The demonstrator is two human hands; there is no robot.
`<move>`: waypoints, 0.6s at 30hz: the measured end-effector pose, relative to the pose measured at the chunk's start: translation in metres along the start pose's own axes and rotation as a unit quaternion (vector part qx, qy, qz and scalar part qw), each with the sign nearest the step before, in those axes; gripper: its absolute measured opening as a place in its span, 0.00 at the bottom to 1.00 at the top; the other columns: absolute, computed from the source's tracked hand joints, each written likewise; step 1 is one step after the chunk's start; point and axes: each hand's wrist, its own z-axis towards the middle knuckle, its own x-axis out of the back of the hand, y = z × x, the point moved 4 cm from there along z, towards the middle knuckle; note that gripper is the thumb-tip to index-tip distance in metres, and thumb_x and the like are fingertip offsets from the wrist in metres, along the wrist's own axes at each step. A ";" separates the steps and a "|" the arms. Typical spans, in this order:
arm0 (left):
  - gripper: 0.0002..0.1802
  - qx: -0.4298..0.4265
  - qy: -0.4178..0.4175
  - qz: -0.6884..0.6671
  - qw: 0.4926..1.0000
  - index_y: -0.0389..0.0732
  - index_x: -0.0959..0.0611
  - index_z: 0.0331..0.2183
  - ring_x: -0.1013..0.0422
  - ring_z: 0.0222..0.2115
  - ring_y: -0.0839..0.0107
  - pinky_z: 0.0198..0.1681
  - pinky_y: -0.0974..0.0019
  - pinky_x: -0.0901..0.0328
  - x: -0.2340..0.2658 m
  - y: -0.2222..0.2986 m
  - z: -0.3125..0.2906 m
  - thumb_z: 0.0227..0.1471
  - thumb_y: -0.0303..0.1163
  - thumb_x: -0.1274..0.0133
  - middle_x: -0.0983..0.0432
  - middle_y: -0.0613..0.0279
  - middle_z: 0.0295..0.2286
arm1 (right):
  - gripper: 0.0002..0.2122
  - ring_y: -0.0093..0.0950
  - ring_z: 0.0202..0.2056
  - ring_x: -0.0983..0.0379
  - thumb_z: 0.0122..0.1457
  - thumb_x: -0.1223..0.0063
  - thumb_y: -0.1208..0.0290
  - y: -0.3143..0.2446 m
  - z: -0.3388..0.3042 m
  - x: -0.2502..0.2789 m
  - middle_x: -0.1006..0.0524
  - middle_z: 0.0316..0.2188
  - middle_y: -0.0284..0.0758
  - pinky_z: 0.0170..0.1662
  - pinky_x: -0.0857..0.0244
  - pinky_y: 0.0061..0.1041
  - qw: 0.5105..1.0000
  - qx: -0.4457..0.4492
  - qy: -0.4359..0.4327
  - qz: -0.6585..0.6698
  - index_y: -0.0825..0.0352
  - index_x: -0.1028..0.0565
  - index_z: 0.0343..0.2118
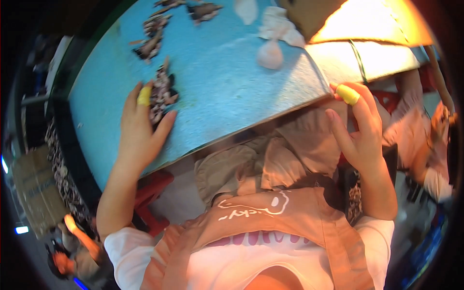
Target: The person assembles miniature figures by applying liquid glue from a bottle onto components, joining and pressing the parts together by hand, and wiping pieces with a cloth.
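At a blue worktop (217, 92), a worker in a brown apron (309, 205) spreads a left hand (139, 128) around the lower part of a loose pile (164, 92) of small dark-and-pale pieces, with a yellow wrap (144, 96) on one finger. The fingers lie along the pile's left side and the thumb stands apart at its lower right; the hand is open, cupping the pieces rather than clenching them. The right hand (365, 130), its forefinger in a yellow band (348, 94), is at the worktop's near right corner, thumb and forefinger parted with nothing visible between them; whether the fingertips touch the edge is hard to tell. More pieces lie toward the far left in a dark cluster (151, 36) and a smaller clump (204, 12), while a knotted white bundle (270, 54) rests farther right, well apart from the pile. The step in hand looks like handling the pieces by touch, with the left hand gathering or steadying them. The next move, by that reading, calls for a light closing of left thumb and fingers, picking pieces up without scattering their neighbors, and a right hand free to help.
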 end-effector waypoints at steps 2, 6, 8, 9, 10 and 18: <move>0.34 -0.001 0.028 -0.006 1.000 0.35 0.35 0.51 0.41 0.48 0.45 0.52 0.53 0.46 -0.010 0.002 0.011 0.44 0.41 0.44 0.40 0.40 0.48 | 0.20 0.32 0.32 0.31 0.46 0.42 0.75 -0.008 0.023 -0.017 0.30 0.38 0.42 0.35 0.35 0.26 1.000 0.001 0.015 0.009 0.71 0.31 0.44; 0.33 -0.046 0.110 -0.037 0.992 0.34 0.34 0.48 0.40 0.46 0.47 0.50 0.53 0.45 -0.027 0.013 0.050 0.43 0.40 0.44 0.37 0.42 0.45 | 0.23 0.31 0.30 0.32 0.47 0.42 0.71 -0.005 0.047 -0.054 0.29 0.37 0.41 0.34 0.35 0.27 0.998 -0.035 0.044 -0.035 0.70 0.34 0.47; 0.34 -0.083 0.114 -0.070 0.987 0.34 0.33 0.48 0.38 0.44 0.48 0.48 0.53 0.44 -0.027 0.029 0.069 0.42 0.41 0.43 0.36 0.43 0.43 | 0.23 0.31 0.28 0.33 0.47 0.42 0.68 -0.002 0.058 -0.065 0.28 0.35 0.39 0.34 0.36 0.28 0.997 -0.065 0.030 -0.012 0.70 0.35 0.46; 0.34 -0.080 0.120 -0.068 0.987 0.34 0.33 0.48 0.38 0.44 0.48 0.48 0.53 0.44 -0.027 0.036 0.073 0.42 0.41 0.43 0.36 0.43 0.43 | 0.21 0.30 0.27 0.33 0.47 0.42 0.68 0.001 0.061 -0.069 0.28 0.32 0.38 0.33 0.36 0.27 0.997 -0.074 0.027 -0.015 0.71 0.34 0.43; 0.35 -0.082 0.128 -0.079 0.985 0.34 0.33 0.48 0.38 0.43 0.49 0.46 0.53 0.43 -0.026 0.042 0.075 0.41 0.41 0.42 0.36 0.44 0.42 | 0.21 0.30 0.27 0.33 0.47 0.42 0.68 0.001 0.063 -0.069 0.28 0.32 0.38 0.33 0.36 0.27 0.997 -0.068 0.026 -0.014 0.71 0.34 0.43; 0.29 -0.027 -0.007 -0.025 0.999 0.36 0.29 0.44 0.36 0.42 0.53 0.45 0.60 0.39 0.000 0.024 0.054 0.41 0.39 0.40 0.33 0.51 0.41 | 0.14 0.24 0.32 0.30 0.52 0.46 0.73 0.007 0.034 -0.061 0.27 0.31 0.35 0.35 0.38 0.20 0.912 -0.163 0.046 0.374 0.71 0.33 0.40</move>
